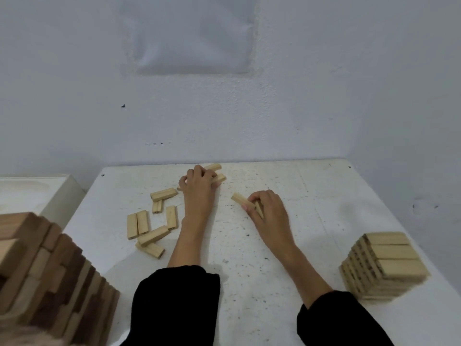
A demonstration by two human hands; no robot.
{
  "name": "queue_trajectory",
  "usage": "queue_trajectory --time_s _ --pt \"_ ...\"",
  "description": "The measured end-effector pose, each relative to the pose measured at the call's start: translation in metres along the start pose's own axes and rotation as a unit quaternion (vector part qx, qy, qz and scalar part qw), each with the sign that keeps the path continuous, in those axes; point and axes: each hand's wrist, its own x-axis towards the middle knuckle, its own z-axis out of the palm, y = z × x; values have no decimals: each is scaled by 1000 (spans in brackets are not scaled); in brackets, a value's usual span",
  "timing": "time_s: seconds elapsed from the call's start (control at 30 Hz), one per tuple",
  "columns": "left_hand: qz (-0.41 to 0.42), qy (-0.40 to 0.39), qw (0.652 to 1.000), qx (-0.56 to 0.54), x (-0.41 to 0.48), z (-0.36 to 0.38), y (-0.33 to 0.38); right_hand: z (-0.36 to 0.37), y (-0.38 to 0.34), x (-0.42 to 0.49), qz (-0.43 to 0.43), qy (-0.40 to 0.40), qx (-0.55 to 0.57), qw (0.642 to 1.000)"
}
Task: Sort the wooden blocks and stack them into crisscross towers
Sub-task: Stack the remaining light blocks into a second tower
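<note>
— Where are the hands, please?

— Both are on the white tabletop. The left hand is close to the far edge, near its middle. Its fingers are curled over a few pale blocks that lie there side by side, and it grips them from above. The right hand is nearer to the centre of the tabletop. Its fingers are closed around a single block, which points out toward the left hand. A second piece may be under the fingers, but I cannot tell this for sure.

— And the other wooden pieces?

— A group of loose blocks lies flat toward the left edge, just beside the left forearm. Some touch each other, and one rests across another. At the near right corner stands a light tower with three blocks on top and crossed layers under them. At the near left corner a tall tower of light and dark wood rises close to the camera and looks blurred.

— Is there any container?

— Beyond the left edge is a white tray with shallow round hollows. What is in them I cannot tell. Both arms have black sleeves.
</note>
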Motion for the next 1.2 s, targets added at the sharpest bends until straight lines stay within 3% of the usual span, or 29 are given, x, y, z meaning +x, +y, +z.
queue_trajectory --time_s 0.13,0.33,0.43,0.67,0.8,0.93,1.07,1.2 --pt "67 29 997 29 -15 1 15 -14 -8 -30 52 30 50 997" --pt "121 31 992 -35 -57 -9 30 -31 -18 -71 64 50 57 995" --pt "108 9 989 -102 -77 -22 26 -39 -20 -86 58 60 32 996" --pt "57 -37 989 -135 -141 -61 24 -45 -21 -102 21 49 -63 997" --pt "89 -75 990 -82 -168 -79 25 -45 -22 -105 -1 16 -89 996" --pt "69 -97 986 -117 -177 -91 25 -51 -28 -118 -6 -44 -37 998" --pt "72 -198 970 -124 -168 -96 19 -68 -22 -130 23 -100 76 992" --pt "75 -245 960 -115 -155 -101 24 -78 -22 -124 73 -22 110 991"
